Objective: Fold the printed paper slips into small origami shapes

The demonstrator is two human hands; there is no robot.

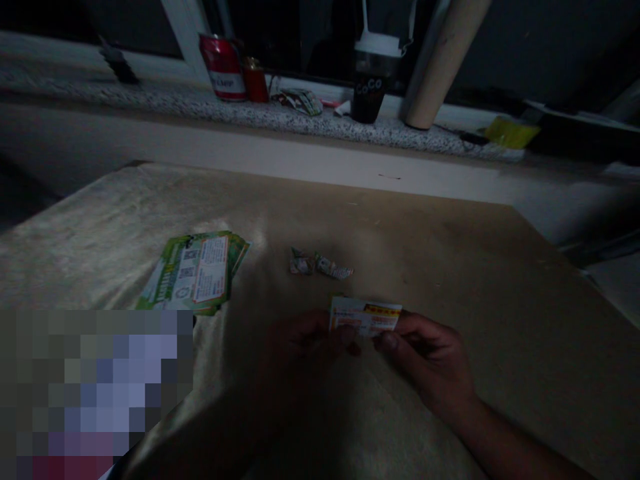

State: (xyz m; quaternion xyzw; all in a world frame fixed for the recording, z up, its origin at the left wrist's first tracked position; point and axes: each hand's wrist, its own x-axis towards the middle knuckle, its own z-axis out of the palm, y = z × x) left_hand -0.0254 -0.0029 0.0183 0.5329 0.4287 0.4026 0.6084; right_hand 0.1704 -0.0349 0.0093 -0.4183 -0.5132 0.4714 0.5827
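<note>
Between both hands is a small folded printed paper (364, 316), white with red, orange and yellow print and a green edge. My left hand (313, 340), dim in shadow, pinches its left end. My right hand (435, 353) grips its right end, thumb on the near face. Just beyond the paper lie two small folded or crumpled printed papers (323, 264). To the left, a stack of green and white printed leaflets (195, 270) rests on the table, slightly fanned, with QR codes on the top sheet.
The tan table (500, 287) meets a wall under a speckled stone sill (165, 100). On the sill stand a red can (223, 67), a smaller red container (256, 81), a dark CoCo cup (371, 83), a cardboard tube (445, 67) and a yellow packet (511, 132). A blurred-out patch covers the lower left.
</note>
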